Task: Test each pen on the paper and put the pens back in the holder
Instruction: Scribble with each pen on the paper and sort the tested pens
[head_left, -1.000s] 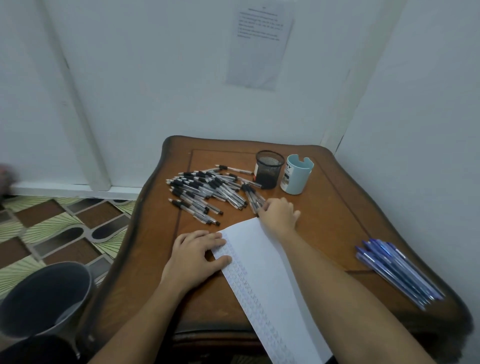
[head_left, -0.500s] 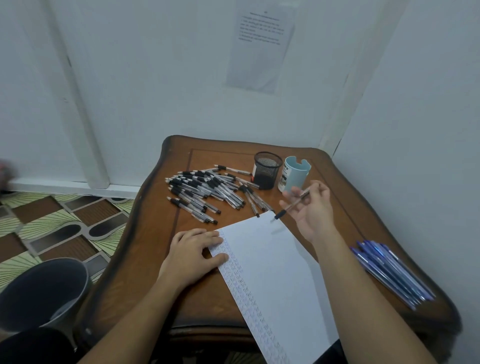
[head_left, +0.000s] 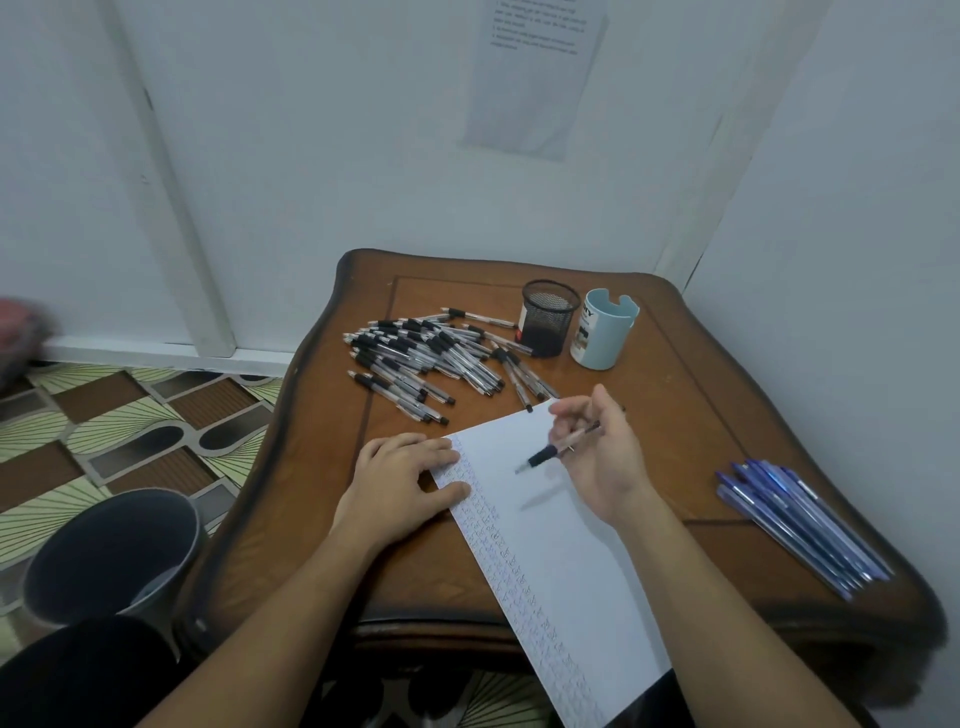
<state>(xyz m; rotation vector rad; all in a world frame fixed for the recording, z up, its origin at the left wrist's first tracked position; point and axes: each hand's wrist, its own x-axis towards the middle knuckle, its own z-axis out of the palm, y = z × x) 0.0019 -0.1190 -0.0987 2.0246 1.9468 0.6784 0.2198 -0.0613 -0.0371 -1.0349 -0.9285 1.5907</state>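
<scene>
A white sheet of paper (head_left: 561, 561) lies on the wooden table (head_left: 691, 415), with rows of small marks along its left edge. My left hand (head_left: 400, 483) rests flat on the sheet's upper left corner. My right hand (head_left: 597, 457) holds a clear pen with a black grip (head_left: 545, 454) above the paper, tip pointing down-left and just off the sheet. A heap of several similar black pens (head_left: 421, 358) lies behind the paper. A black mesh holder (head_left: 548, 318) and a light blue holder (head_left: 602, 330) stand at the back.
Several blue pens (head_left: 795, 525) lie in a bundle near the table's right edge. A dark bin (head_left: 109, 556) stands on the patterned floor at the left. White walls close in behind and to the right.
My right hand picked a pen out of the heap, lifted it near the holders, then brought it down and left over the paper. My left hand stayed on the sheet.
</scene>
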